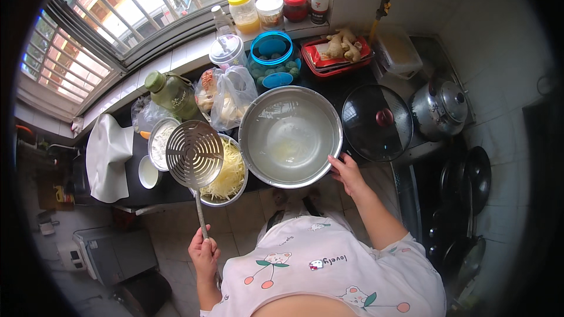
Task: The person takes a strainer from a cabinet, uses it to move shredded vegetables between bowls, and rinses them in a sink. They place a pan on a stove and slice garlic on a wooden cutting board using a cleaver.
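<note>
My left hand point(205, 248) is closed around the handle of a slotted metal skimmer point(194, 154). The skimmer's round head hangs over a metal bowl of pale yellow shreds point(229, 176) and hides part of it. My right hand point(348, 174) grips the near right rim of a large metal basin point(291, 136) holding cloudy water, with some pale sediment at the bottom. A bowl of white powder point(161, 143) stands left of the skimmer head, partly covered by it. Beside that bowl is a small white bowl point(150, 172).
A glass pan lid point(376, 123) and a metal pot point(440, 108) stand to the right. Behind the basin are a blue-rimmed jar point(273, 64), plastic bags point(231, 97) and ginger point(344, 45) on a red tray. A green bottle point(174, 94) and white sheet point(110, 158) are left.
</note>
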Demonstrator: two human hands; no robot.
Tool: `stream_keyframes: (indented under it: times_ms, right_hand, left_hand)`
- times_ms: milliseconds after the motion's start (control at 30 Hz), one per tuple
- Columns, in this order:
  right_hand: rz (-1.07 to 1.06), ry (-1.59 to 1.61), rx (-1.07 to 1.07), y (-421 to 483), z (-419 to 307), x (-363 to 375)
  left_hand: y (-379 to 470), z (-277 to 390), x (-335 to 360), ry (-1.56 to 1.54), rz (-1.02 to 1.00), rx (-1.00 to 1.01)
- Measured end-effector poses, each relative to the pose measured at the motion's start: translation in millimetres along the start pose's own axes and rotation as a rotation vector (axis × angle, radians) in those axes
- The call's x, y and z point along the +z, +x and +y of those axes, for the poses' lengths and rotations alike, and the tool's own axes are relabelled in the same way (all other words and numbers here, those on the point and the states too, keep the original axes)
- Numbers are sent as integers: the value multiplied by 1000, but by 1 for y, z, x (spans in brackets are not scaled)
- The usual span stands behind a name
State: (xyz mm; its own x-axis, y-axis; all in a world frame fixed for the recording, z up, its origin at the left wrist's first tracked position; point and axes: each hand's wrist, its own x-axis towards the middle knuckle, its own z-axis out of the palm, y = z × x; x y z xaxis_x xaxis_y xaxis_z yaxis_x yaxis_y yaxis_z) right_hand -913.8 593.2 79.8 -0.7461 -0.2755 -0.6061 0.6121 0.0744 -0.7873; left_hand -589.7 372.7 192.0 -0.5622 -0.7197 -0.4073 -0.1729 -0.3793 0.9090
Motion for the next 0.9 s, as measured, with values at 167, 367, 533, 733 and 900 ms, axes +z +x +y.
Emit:
stream_keyframes:
  times_ms: [167, 367, 533, 733, 900]
  right_hand:
    - [-139, 116, 283, 17, 12, 20]
    - [-48, 177, 225, 28, 14, 20]
    - [-66, 172, 262, 26, 8, 8]
    - [-70, 83, 330, -7, 0, -8]
    - [26, 78, 287, -44, 1, -27]
  left_hand:
    - [-17, -5, 21, -108, 44, -49]
    - [-21, -12, 43, -199, 72, -45]
    - [-29, -18, 43, -231, 77, -43]
    - [-50, -14, 23, -288, 100, -76]
    - [-64, -3, -14, -353, 91, -109]
